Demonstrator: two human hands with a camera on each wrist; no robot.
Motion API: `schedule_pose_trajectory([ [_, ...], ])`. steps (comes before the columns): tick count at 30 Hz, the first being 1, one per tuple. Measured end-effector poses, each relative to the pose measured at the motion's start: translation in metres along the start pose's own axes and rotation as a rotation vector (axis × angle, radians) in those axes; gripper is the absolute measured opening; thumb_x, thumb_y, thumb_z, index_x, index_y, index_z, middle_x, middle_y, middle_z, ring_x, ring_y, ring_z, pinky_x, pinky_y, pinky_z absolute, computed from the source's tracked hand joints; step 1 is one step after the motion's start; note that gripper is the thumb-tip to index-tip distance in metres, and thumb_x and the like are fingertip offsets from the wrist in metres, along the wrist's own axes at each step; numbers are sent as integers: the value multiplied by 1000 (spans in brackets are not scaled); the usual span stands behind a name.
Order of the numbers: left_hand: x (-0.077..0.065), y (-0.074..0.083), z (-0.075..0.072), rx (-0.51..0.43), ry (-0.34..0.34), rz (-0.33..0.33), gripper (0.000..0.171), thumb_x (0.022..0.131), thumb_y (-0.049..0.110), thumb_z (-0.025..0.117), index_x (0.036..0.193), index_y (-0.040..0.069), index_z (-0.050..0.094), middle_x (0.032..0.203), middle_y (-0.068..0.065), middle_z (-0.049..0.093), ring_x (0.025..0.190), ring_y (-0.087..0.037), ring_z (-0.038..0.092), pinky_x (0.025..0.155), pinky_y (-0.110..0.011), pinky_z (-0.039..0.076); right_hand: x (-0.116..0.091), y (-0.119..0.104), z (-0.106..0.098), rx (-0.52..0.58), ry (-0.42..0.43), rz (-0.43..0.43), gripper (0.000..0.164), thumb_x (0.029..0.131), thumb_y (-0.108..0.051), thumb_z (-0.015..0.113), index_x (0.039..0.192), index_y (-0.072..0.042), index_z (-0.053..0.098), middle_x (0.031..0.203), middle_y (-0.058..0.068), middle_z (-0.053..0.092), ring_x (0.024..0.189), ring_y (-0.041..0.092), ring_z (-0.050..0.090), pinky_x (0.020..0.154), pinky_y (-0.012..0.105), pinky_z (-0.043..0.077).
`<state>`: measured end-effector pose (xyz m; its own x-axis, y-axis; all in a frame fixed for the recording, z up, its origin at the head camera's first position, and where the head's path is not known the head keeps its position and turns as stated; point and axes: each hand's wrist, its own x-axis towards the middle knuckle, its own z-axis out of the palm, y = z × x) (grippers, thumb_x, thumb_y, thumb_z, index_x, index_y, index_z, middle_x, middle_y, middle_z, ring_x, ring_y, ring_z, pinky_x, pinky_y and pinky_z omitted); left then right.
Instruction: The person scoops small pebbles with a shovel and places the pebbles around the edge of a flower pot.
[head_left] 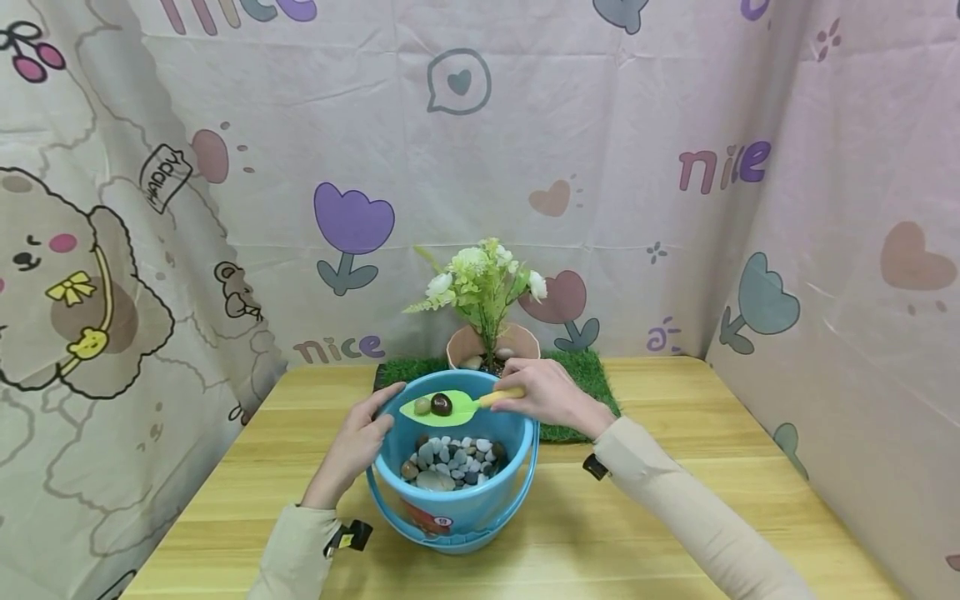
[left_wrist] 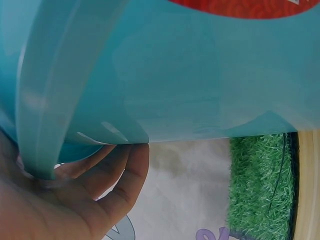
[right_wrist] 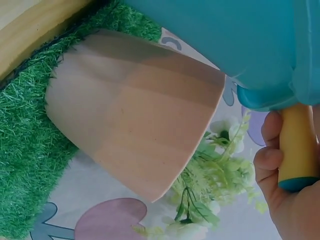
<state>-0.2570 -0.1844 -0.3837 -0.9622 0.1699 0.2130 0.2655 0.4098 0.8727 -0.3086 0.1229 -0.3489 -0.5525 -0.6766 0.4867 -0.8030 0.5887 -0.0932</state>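
My right hand (head_left: 552, 392) grips the yellow handle of a small garden trowel (head_left: 454, 419) with a light green blade. On the blade lie two stones, a dark brown stone (head_left: 442, 405) and a paler greenish one (head_left: 422, 407). The trowel is held level above the mouth of a blue bucket (head_left: 480, 500). My left hand (head_left: 358, 439) holds the bucket's left rim, and the left wrist view shows its fingers (left_wrist: 132, 172) against the outer wall under the rim. Many grey, white and brown pebbles (head_left: 453, 458) lie inside the bucket.
Behind the bucket, a pinkish flowerpot (right_wrist: 135, 115) with white flowers and green leaves (head_left: 480, 283) stands on a green artificial grass mat (head_left: 581, 375). The bucket's handle (head_left: 531, 475) hangs down its front. A printed cloth (head_left: 480, 167) encloses the wooden table (head_left: 675, 500).
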Motion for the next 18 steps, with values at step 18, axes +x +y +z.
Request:
schedule_pose_trajectory([
  [18,0,0,-1,-2,-2,-7,53,96,2,36,149,4,38,152,-23,39,132,-44,46,99,-57,45,-17,-10,-14,-92,-27,148,30,86,-45,69,107,-24,78,86,-11,64,63,0,47,53,18,36],
])
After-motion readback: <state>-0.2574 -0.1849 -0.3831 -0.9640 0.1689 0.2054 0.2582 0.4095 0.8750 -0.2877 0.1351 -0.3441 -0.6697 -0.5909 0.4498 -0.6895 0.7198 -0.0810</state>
